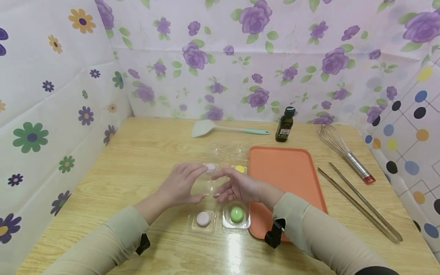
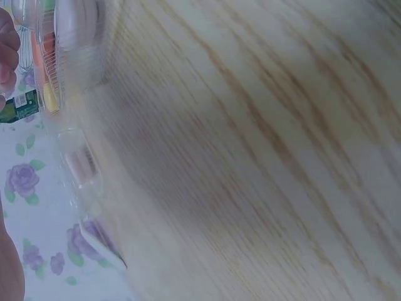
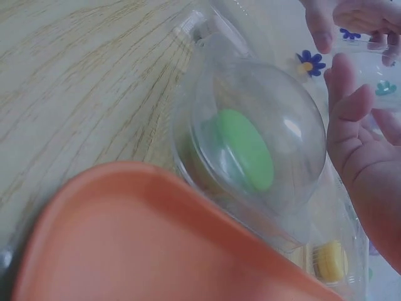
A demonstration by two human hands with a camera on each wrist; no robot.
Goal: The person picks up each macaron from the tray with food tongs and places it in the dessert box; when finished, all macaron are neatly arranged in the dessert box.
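As I read the head view, both hands meet over a clear plastic macaron tray lying on the table just left of the orange tray, my landmark throughout. The left hand holds the clear lid at its left edge, thumb beneath and fingers curved over the top. The right hand has its fingers loosely curved at the lid's right edge, touching it; I cannot tell whether they pinch it. The lid sits directly between the two hands, neither nearer.

The container's long axis runs from me toward the far wall, parallel to the orange tray's left side. A green macaron and a pale pink macaron sit in its near cells, below the wrists; a yellow macaron and another pink one lie in the far cells. Beyond the orange tray stand a spatula and dark bottle; to its right, a whisk and tongs.
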